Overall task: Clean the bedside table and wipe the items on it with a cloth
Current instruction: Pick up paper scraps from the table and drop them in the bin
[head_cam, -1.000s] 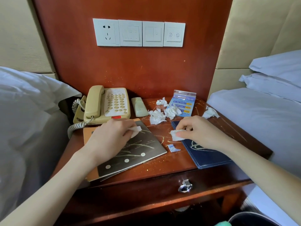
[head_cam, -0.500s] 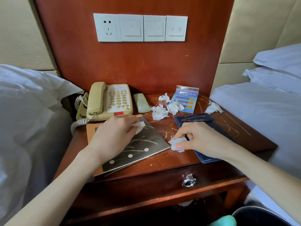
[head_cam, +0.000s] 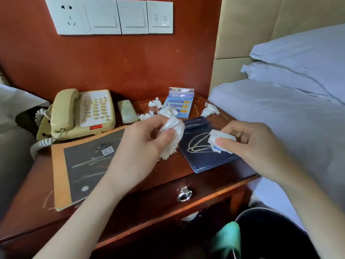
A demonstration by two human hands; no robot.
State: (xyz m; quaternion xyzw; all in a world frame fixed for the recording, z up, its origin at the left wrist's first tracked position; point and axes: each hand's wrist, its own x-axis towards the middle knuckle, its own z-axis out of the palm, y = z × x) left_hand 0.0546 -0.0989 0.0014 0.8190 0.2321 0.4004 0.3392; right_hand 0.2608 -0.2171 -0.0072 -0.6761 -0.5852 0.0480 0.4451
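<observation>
Hands work over a scratched red-brown wooden bedside table (head_cam: 164, 171) in the head view. The left hand (head_cam: 143, 144) curls its fingers around a crumpled white tissue wad (head_cam: 173, 135), raised above the tabletop. The right hand (head_cam: 250, 144) pinches a smaller crumpled white paper scrap with a blue patch (head_cam: 220, 141) between thumb and fingers, above a dark blue leather folder (head_cam: 201, 157). More white tissue scraps (head_cam: 211, 110) lie near the back, beside a blue printed card stand (head_cam: 179, 103). A beige corded telephone (head_cam: 82, 113) stands at left, behind a grey-and-orange booklet (head_cam: 84, 165). A black round bin (head_cam: 270, 234) stands below, at right.
</observation>
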